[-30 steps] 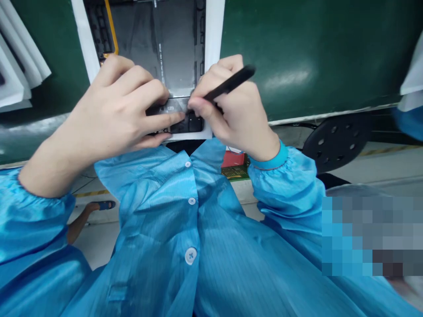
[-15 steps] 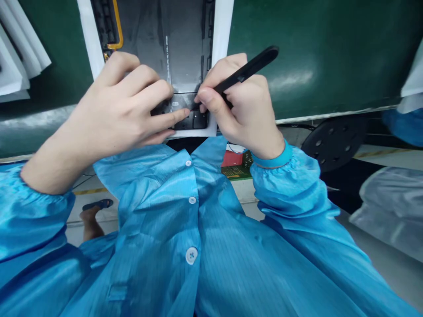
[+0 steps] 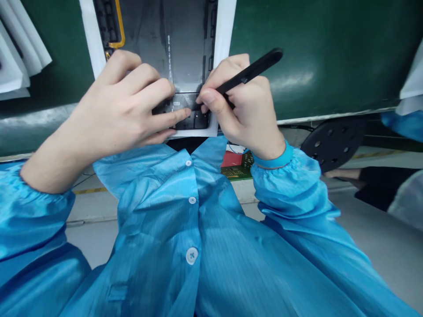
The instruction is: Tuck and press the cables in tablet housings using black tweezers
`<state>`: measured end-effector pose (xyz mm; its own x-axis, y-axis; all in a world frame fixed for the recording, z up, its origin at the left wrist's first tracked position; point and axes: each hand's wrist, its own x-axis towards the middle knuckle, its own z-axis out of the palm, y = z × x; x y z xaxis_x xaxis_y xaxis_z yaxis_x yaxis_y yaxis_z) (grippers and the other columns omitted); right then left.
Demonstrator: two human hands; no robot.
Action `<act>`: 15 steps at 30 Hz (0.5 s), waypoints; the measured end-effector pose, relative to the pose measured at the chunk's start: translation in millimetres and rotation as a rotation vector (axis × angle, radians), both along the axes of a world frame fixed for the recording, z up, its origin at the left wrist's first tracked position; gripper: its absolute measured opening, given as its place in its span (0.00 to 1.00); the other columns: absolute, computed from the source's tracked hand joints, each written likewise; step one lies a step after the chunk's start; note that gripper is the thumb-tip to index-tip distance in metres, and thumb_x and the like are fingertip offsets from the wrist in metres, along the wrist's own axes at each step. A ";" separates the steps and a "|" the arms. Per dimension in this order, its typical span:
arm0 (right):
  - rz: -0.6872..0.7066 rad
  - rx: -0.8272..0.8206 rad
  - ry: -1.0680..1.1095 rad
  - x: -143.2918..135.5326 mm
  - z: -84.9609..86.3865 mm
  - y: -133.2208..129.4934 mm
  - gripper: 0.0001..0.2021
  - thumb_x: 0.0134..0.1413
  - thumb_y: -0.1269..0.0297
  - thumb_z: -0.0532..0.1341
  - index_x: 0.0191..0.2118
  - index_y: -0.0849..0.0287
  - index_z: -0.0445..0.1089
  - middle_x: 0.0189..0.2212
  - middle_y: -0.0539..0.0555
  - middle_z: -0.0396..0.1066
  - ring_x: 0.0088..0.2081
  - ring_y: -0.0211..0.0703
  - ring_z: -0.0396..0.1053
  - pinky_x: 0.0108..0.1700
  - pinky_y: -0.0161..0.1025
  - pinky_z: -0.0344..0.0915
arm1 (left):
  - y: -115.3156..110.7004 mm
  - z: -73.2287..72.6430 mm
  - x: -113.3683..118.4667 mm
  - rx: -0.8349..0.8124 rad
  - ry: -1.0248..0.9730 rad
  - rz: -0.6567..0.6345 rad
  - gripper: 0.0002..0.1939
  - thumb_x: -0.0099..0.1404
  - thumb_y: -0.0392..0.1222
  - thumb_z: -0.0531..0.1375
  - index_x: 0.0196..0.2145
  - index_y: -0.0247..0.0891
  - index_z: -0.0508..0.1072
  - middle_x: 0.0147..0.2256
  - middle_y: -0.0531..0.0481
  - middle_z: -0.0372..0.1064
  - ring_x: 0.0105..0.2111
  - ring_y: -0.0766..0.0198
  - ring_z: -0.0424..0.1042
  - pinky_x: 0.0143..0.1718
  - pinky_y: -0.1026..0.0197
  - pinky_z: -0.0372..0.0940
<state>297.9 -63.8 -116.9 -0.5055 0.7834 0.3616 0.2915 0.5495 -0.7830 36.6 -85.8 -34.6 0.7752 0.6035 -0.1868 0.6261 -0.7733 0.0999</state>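
A dark, flat electronic device, opened to show its inside, lies in front of me, with a grey panel and a black lower strip. My left hand rests over its lower left corner, holding nothing that I can see. Its index finger is stretched onto the lower strip, and the other fingers are bent and apart. At the lower right, my right hand pinches a slim black pen-like tool. The tool slants down to the left; its working tip is mostly hidden by my fingers near the left index fingertip.
Under the device lies a white sheet on a green mat. An orange flex cable runs along the device's left side. White sheets lie at far left. Below the table edge are a black stool and another person's leg.
My hands and the tool keep nearly the same pose, with the scene shifted slightly right. The foot at lower left has gone from view; the person at right has moved, and a leg now shows.
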 end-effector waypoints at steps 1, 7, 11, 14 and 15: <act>-0.004 -0.005 -0.020 -0.1 0.4 0.0 0.25 0.77 0.38 0.48 0.35 0.47 0.68 0.35 0.55 0.78 0.44 0.58 0.77 0.58 0.65 0.71 | -0.3 -0.5 -0.6 0.012 0.008 -0.009 0.28 0.84 0.60 0.49 0.68 0.47 0.76 0.54 0.37 0.76 0.60 0.34 0.75 0.58 0.20 0.69; 0.028 0.223 -0.089 -4.1 0.3 0.1 0.17 0.80 0.48 0.48 0.38 0.47 0.65 0.35 0.53 0.77 0.42 0.56 0.76 0.55 0.60 0.72 | -1.2 2.4 -0.6 0.008 0.029 0.025 0.27 0.84 0.59 0.49 0.69 0.50 0.76 0.55 0.38 0.75 0.60 0.33 0.76 0.59 0.20 0.69; 0.058 0.339 -0.101 -5.4 -0.1 0.3 0.14 0.81 0.56 0.50 0.39 0.48 0.63 0.33 0.50 0.75 0.41 0.53 0.74 0.55 0.57 0.73 | -1.6 4.5 1.8 -0.034 0.032 0.079 0.26 0.83 0.60 0.50 0.66 0.53 0.78 0.56 0.39 0.75 0.62 0.36 0.74 0.64 0.22 0.67; 0.040 0.205 0.027 -2.5 -0.1 0.1 0.13 0.80 0.58 0.51 0.39 0.47 0.64 0.34 0.51 0.75 0.41 0.52 0.76 0.50 0.53 0.75 | -2.3 2.9 2.1 -0.050 0.024 0.052 0.26 0.84 0.57 0.50 0.67 0.47 0.77 0.57 0.39 0.74 0.64 0.36 0.72 0.65 0.22 0.65; 0.026 0.155 0.059 -1.4 0.0 -0.2 0.13 0.80 0.58 0.51 0.39 0.47 0.65 0.34 0.51 0.75 0.41 0.52 0.76 0.48 0.53 0.75 | -2.5 2.4 2.1 -0.051 0.010 0.045 0.26 0.84 0.57 0.50 0.67 0.46 0.77 0.57 0.39 0.74 0.64 0.36 0.71 0.66 0.21 0.64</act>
<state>296.5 -63.9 -116.9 -0.4994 0.7028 0.5066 0.2315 0.6717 -0.7037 38.7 -88.3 -32.3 0.7452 0.6274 -0.2258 0.6615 -0.7383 0.1316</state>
